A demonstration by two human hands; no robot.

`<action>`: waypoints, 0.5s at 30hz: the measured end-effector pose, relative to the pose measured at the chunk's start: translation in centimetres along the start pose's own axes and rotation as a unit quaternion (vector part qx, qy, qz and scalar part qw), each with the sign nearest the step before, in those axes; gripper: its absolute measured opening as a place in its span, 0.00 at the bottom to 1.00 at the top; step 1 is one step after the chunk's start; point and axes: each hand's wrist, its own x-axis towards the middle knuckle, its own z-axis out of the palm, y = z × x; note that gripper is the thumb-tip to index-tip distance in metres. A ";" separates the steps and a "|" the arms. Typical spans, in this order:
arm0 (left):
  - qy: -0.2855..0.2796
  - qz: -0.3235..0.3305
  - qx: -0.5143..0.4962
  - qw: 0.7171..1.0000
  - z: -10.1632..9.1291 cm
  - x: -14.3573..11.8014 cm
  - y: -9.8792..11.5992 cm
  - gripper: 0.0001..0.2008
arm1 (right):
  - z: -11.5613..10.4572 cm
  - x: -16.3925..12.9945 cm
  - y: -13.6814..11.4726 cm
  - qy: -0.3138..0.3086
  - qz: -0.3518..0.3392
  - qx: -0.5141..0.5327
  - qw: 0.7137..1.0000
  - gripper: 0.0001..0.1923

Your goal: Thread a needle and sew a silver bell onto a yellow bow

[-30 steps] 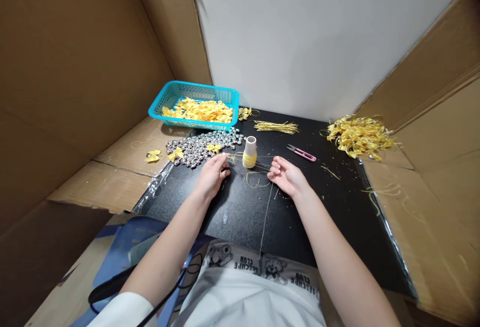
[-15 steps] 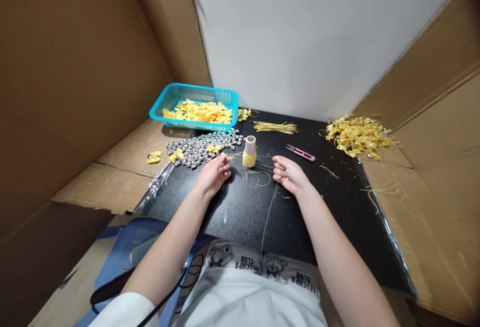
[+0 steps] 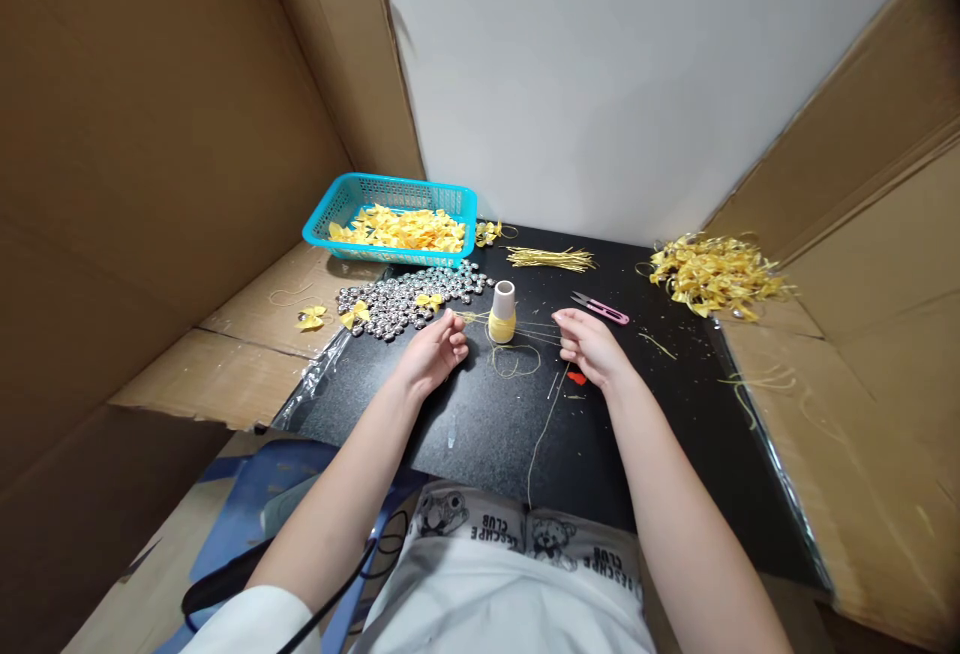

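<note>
- Thread [image 3: 537, 325] is held in fine strands between the two hands, raised a little over the black tabletop [image 3: 487, 434].
- By the left hand [image 3: 433, 352] the strands are pinched narrowly between thumb and fingertips; by the right hand [image 3: 594, 346] they are pinched likewise, with the other fingers curled in.
- From below the right hand a loose tail is trailed toward the near edge.
- Between the hands a pale spool [image 3: 503, 299], wound with yellow, is stood upright; whether it is touched by the strands cannot be told.
- The step in hand is judged to be the spreading and tensioning of the strands; for the next move, an even pull and both pinches kept firm seem called for, with the spool left clear of snags.
- Just beneath the right hand a red piece [image 3: 577, 376] is seen.
- Farther out, pink snips [image 3: 600, 308] are laid beyond the right hand, and silver beads [image 3: 394, 301] are spread beyond the left.
</note>
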 end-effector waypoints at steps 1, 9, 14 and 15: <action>0.003 0.003 0.000 1.000 0.0 0.0 0.0 0.11 | 0.0 0.0 0.0 0.007 -0.008 -0.012 1.000 0.22; 0.040 0.044 0.018 0.998 -0.4 0.0 -0.2 0.07 | 0.4 -0.3 0.7 0.115 -0.164 -0.146 0.969 0.10; 0.036 0.069 0.028 0.997 -0.6 -0.4 -0.4 0.08 | 2.4 -2.0 1.2 0.149 -0.400 -0.295 0.855 0.04; 0.033 0.070 0.029 0.997 -0.6 -0.4 -0.4 0.08 | 3.0 -2.4 1.4 0.122 -0.416 -0.314 0.845 0.04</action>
